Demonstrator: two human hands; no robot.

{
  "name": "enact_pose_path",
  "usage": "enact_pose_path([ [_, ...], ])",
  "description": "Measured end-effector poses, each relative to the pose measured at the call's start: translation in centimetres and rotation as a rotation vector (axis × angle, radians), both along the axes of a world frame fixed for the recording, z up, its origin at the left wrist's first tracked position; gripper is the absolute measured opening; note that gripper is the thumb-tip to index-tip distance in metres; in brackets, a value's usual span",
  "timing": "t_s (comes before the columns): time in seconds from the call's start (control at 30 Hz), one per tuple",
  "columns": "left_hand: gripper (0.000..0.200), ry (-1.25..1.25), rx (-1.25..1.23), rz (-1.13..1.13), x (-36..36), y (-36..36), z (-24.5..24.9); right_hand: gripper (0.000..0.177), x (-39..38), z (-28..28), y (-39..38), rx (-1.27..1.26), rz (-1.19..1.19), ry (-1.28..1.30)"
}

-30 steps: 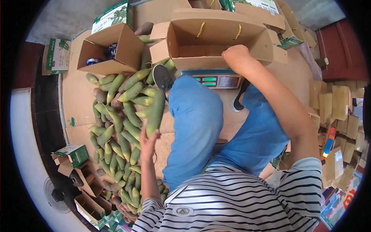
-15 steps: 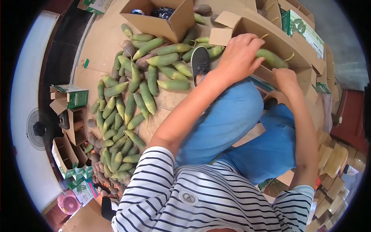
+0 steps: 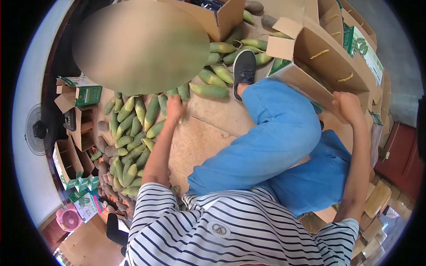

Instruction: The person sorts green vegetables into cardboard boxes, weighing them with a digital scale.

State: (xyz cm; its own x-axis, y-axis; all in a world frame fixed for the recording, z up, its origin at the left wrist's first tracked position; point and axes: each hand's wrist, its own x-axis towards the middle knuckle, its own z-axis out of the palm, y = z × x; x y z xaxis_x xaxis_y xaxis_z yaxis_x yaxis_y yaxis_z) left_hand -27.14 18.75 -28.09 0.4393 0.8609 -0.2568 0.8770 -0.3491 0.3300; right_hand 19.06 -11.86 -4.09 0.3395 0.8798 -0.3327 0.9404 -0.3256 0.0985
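The shoots (image 3: pixel 133 133) lie heaped on the floor to the person's left, and the left hand (image 3: pixel 175 108) is down at the heap's top edge, fingers curled in among them. Whether they have closed on one, the view does not tell. Over on the other side the right hand (image 3: pixel 348 104) is clamped on the near rim of the box (image 3: pixel 328 62), which tips open toward the knees.

A good pick here looks like a grip around the thick middle of one shoot, not the thin tip, since they taper and the husk looks smooth enough to slip. Taking one from the loose edge should leave the heap undisturbed.

The shoots are long, green, pointed at one end, browner at the butt. The box is plain brown card with two cord handles (image 3: pixel 320 54). A card sheet (image 3: pixel 199 142) covers the floor, and a dark shoe (image 3: pixel 244 66) rests among the far shoots.
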Motion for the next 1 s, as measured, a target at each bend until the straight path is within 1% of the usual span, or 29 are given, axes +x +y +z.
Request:
enact_pose_path([
  [0.07, 0.038, -0.088, 0.185, -0.007, 0.4, 3.3, 1.0, 0.013, 0.1, 0.1, 0.4, -0.016, -0.026, -0.013],
  [0.13, 0.042, -0.112, 0.257, 0.043, 2.3, 6.6, 2.4, 0.013, 0.1, 0.0, 0.6, -0.025, -0.06, -0.017],
  [0.2, 0.048, 0.017, 0.378, -0.005, 3.4, 10.1, 1.9, 0.012, 0.0, 0.0, 0.9, -0.04, -0.062, -0.036],
  [0.3, 0.056, 0.171, 0.252, -0.01, 4.7, 13.6, 2.3, 0.012, 0.0, -0.2, 0.9, -0.057, -0.064, -0.059],
  [0.33, 0.058, 0.1, 0.176, -0.025, 4.4, 15.4, 0.8, 0.013, 0.1, -0.2, 1.0, -0.061, -0.063, -0.066],
  [0.37, 0.06, 0.03, 0.1, -0.041, 3.5, 17.5, -1.8, 0.013, 0.2, -0.3, 1.1, -0.059, -0.056, -0.069],
  [0.4, 0.062, -0.04, 0.023, -0.061, 3.7, 17.9, -1.9, 0.013, 0.3, -0.4, 1.1, -0.059, -0.052, -0.072],
  [0.43, 0.053, -0.1, 0.082, -0.126, 3.6, 17.6, -2.1, 0.013, 0.2, -0.4, 0.9, -0.059, -0.051, -0.073],
  [0.47, 0.048, -0.041, 0.084, -0.13, 3.6, 17.0, -2.5, 0.013, 0.2, -0.3, 0.8, -0.064, -0.049, -0.079],
  [0.53, 0.038, 0.082, 0.092, -0.139, 4.7, 13.3, 0.5, 0.013, 0.2, -0.3, 1.1, -0.069, -0.047, -0.087],
  [0.6, 0.03, 0.036, 0.346, -0.152, 3.7, 9.6, 0.9, 0.012, 0.2, -0.4, 1.1, -0.047, -0.038, -0.084],
  [0.67, 0.036, -0.166, 0.554, -0.172, 1.8, 6.6, 1.0, 0.011, 0.2, -0.4, 0.8, -0.028, -0.037, -0.082],
  [0.73, 0.037, -0.239, 0.567, -0.138, -0.4, 4.5, 2.2, 0.01, 0.0, -0.4, 0.9, -0.002, -0.045, -0.081],
  [0.8, 0.036, -0.276, 0.458, -0.069, -3.3, 4.7, 1.4, 0.009, 0.5, -1.0, 0.4, 0.068, -0.057, -0.066],
  [0.87, 0.028, -0.37, 0.547, -0.063, -4.3, 3.9, 1.8, 0.009, 1.0, -1.3, 0.0, 0.045, -0.025, -0.069],
  [0.93, 0.023, -0.437, 0.449, -0.034, -4.6, 3.6, 2.8, 0.009, 1.0, -1.4, 0.1, -0.006, -0.071, -0.048],
  [1.0, 0.02, -0.543, 0.278, 0.102, -1.7, 2.4, 6.8, 0.01, 1.0, -1.4, 0.1, -0.034, -0.096, -0.035],
])
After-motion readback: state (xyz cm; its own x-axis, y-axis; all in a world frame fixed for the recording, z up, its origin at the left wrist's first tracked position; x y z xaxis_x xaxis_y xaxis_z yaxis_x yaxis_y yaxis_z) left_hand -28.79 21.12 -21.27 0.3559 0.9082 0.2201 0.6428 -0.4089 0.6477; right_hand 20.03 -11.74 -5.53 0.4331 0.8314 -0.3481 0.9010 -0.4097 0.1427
